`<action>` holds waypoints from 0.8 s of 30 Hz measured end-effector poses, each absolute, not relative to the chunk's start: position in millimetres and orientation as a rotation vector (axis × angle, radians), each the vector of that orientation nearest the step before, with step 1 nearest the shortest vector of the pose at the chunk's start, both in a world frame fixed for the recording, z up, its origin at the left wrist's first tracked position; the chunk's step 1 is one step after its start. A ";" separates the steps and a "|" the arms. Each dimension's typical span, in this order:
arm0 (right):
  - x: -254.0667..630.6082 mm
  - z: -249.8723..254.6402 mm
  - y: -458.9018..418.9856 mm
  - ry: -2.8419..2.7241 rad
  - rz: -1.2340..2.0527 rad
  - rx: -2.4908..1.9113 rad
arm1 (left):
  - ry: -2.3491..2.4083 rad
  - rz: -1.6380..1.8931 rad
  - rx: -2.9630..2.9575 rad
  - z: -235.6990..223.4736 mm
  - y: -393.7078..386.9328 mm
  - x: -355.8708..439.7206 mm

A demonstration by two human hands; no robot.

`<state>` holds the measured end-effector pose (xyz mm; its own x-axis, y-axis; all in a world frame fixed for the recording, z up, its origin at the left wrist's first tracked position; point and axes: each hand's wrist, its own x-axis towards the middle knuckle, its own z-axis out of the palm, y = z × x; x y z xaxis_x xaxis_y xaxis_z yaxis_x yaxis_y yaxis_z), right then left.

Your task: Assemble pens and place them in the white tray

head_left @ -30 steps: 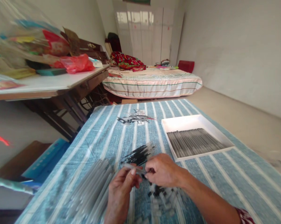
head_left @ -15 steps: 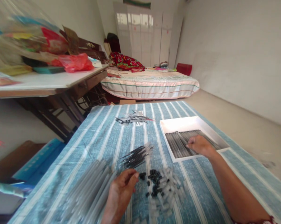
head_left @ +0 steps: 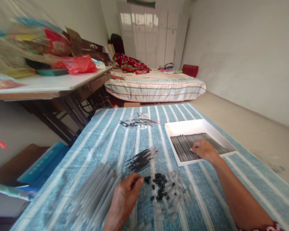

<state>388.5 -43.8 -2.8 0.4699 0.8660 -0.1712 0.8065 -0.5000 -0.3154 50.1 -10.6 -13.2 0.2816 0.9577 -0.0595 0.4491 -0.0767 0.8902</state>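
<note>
The person's right hand is over the dark grey tubes lined up in the white box, fingertips down at them; whether it grips one cannot be told. The left hand, fingers curled toward the thumb (anything pinched there cannot be made out), sits between the pale tubes and small black caps, thin black rods just beyond.

We see a table spread with blue cloth, striped white. On it we have grey tubes at the near left, dark rods mid-table, black caps against pale caps, a white box at the right and, farther off, thin sticks across printed paper.
</note>
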 end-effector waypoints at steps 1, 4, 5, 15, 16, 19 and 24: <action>388.1 -2.5 -44.2 -1.455 0.460 -2.530 | 1.297 0.724 1.693 -11.8 -10.2 49.4; 387.6 -1.2 -45.6 -1.460 0.453 -2.548 | 1.266 0.702 1.776 -8.1 -9.2 46.5; 387.7 -0.5 -46.1 -1.460 0.448 -2.558 | 1.253 0.683 1.806 -6.7 -9.2 45.5; 335.4 14.2 -52.2 -1.671 0.443 -2.039 | 1.233 0.409 1.913 -0.2 -13.0 42.3; 324.1 15.3 -51.7 -1.733 0.512 -1.943 | 1.247 0.417 1.934 -0.8 -12.5 41.7; 292.0 15.0 -47.8 -1.900 0.641 -1.813 | 1.285 0.420 1.990 -1.6 -10.9 39.3; 252.0 9.4 -43.1 -2.114 0.757 -1.683 | 1.198 0.355 1.966 -0.3 -11.3 33.4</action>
<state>252.0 -43.1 9.4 -0.2448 0.9673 -0.0668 0.7896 0.1589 -0.5928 33.4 -11.3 -0.3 0.5146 0.8431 -0.1562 0.6216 -0.2414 0.7452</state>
